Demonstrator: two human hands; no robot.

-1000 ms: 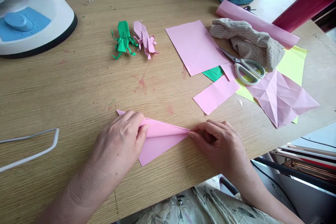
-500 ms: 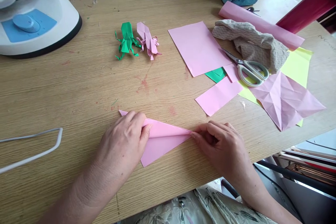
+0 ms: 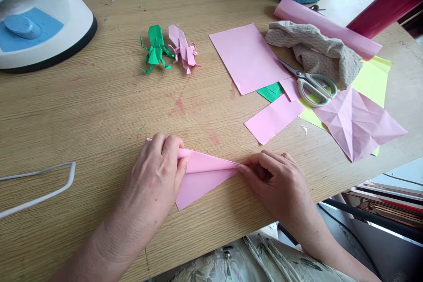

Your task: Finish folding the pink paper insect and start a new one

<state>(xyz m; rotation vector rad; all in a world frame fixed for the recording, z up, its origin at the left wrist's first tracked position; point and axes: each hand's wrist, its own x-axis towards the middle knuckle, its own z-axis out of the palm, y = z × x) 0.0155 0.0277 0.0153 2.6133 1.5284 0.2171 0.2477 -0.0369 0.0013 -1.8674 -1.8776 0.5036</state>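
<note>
A folded sheet of pink origami paper [image 3: 206,180] lies on the wooden table, its narrow tip pointing right. One flap is folded over along its upper side, with a crease edge running to the tip. My left hand [image 3: 158,172] is closed on the paper's left part, thumb pressing near the fold; its fingers hide most of that end. At the right tip, my right hand [image 3: 277,180] pinches the paper between thumb and forefinger. Beyond the hands stand two folded paper figures, one green [image 3: 156,50] and one pink [image 3: 183,48].
Scissors [image 3: 317,88] lie at the right on pink paper [image 3: 246,59], yellow paper [image 3: 373,79] and a creased pink sheet [image 3: 357,123]. Beside them are a grey cloth [image 3: 317,50] and a pink roll [image 3: 325,26]. A white appliance base [image 3: 62,31] stands at far left, a white bent rod [image 3: 71,176] below.
The view has shifted slightly, so the table items sit a little further left and up. My left fingers have crept slightly over the paper; both hands keep their hold.
</note>
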